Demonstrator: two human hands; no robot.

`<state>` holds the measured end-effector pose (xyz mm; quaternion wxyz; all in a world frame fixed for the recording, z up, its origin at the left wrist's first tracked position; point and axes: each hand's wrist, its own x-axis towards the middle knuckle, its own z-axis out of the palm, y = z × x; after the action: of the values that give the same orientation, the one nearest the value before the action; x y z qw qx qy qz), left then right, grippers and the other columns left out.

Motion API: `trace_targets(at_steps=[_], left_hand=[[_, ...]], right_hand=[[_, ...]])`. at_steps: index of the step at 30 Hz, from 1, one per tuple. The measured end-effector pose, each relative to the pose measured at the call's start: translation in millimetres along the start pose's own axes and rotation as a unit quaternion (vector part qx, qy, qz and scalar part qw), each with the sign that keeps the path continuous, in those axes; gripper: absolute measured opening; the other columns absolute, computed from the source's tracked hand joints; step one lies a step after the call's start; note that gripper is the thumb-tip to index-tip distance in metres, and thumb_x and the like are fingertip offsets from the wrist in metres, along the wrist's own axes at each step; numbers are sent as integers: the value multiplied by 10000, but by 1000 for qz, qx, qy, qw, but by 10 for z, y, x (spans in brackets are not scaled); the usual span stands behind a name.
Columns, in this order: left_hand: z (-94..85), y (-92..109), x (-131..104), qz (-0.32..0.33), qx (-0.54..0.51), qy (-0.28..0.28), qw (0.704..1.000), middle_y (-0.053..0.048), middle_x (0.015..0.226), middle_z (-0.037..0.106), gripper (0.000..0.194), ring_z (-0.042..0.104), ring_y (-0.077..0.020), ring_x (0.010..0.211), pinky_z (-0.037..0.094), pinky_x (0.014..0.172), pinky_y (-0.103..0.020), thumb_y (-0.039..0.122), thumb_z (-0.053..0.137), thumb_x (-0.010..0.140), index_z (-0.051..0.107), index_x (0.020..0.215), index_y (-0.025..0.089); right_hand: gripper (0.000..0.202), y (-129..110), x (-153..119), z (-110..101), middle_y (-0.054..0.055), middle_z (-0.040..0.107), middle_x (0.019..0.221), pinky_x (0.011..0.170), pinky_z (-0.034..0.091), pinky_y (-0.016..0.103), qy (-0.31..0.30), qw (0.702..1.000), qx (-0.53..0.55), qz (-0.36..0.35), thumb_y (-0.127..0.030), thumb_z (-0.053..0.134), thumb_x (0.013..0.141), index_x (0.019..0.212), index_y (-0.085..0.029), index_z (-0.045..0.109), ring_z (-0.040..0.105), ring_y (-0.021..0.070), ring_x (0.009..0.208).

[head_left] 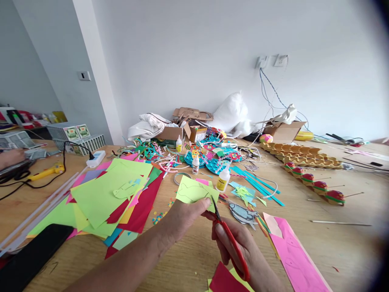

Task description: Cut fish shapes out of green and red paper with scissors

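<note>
So that it presumably lies taut, rectangular lime-green paper sheet (pixel 191 191) pinched in left hand (pixel 184 217), frame centre | right hand (pixel 251 249) curled around red-handled metal scissors (pixel 233 242).

Left hand (pixel 185 215) pinching, thumb (pixel 201 206) uppermost, forearm (pixel 130 259) slanting up rightward; right hand (pixel 251 248) just beside, fingers (pixel 223 252) curled.

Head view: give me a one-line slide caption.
Left hand holds yellow-green paper bearing a drawn fish outline; right hand grips red-handled scissors, blades at the paper's edge.
</note>
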<state>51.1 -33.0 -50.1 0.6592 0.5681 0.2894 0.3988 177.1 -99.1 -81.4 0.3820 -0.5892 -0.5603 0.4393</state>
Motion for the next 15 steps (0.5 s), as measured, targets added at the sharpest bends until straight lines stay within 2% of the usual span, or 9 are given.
trace_targets(at_steps=[4, 10, 15], left_hand=[[-4, -12, -8, -7, -15, -1, 1000, -35, 731, 626, 174, 586, -163, 691, 491, 702, -308, 293, 559, 713, 624, 719, 132], [-28, -5, 1, -3, -43, -31, 999, -26, 702, 606, 157, 564, -132, 662, 488, 636, -254, 272, 565, 711, 616, 703, 124], [-65, -21, 20, -7, -55, -48, 997, -33, 719, 607, 166, 569, -133, 677, 499, 635, -257, 278, 574, 715, 621, 724, 119]], right_hand=[[365, 34, 8, 10, -79, 356, 401, 377, 274, 205, 4, 1000, 3, 1, -535, 365, 781, 602, -220, 407, 342, 92, 337], [417, 88, 12, 6, -76, 380, 379, 380, 258, 198, 0, 1000, 7, -6, -576, 345, 799, 630, -209, 450, 342, 94, 331], [421, 81, 9, 0, -81, 371, 374, 370, 244, 188, -6, 1000, 15, 0, -587, 365, 787, 620, -208, 440, 331, 84, 328]])
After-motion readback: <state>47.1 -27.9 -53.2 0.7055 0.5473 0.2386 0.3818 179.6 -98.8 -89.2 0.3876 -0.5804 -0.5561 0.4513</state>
